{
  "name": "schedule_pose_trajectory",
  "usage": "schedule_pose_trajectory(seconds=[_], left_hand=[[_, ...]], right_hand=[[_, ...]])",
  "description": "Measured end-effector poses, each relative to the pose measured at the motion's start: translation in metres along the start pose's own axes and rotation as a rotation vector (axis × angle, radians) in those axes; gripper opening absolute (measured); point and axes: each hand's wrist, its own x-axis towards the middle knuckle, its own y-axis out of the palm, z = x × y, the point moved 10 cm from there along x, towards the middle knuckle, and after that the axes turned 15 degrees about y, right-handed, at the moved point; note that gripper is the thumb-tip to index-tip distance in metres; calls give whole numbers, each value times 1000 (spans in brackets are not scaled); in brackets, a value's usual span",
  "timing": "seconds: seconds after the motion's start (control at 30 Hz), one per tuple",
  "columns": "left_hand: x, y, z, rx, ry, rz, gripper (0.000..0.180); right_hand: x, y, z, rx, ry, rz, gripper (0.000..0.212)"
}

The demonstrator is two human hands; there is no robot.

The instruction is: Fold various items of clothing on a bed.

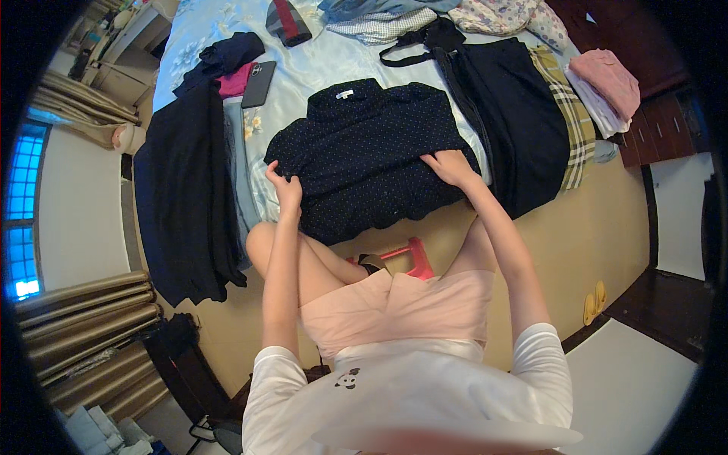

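A black shirt with small light dots (371, 152) lies spread on the bed, its collar pointing away from me and its lower edge hanging over the near side. My left hand (287, 189) pinches the fabric at the shirt's left side, near the sleeve. At the right side my right hand (453, 168) grips the cloth between thumb and fingers, close to the other sleeve. Part of the fabric is bunched under each hand.
Black trousers (182, 189) hang off the bed at left, and a black garment (519, 114) lies at right by a plaid cloth (569, 121). A phone (258, 83) rests beyond my left hand. Folded pink clothing (607, 83) sits far right; a red stool (417, 258) stands below.
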Motion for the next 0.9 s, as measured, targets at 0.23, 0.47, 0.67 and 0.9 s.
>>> schedule_pose_trajectory(seconds=[0.23, 0.47, 0.67, 0.9], left_hand=[[6, -5, -24, 742, 319, 278, 47], [68, -9, -34, 795, 234, 305, 43], [46, 12, -6, 706, 135, 649, 42], [67, 17, -26, 797, 218, 567, 41]], right_hand=[[-27, -22, 11, 383, -241, 306, 51], [46, -109, 12, 432, -358, -280, 46], [74, -74, 33, -103, -161, -206, 51], [105, -97, 20, -199, -44, -410, 44]])
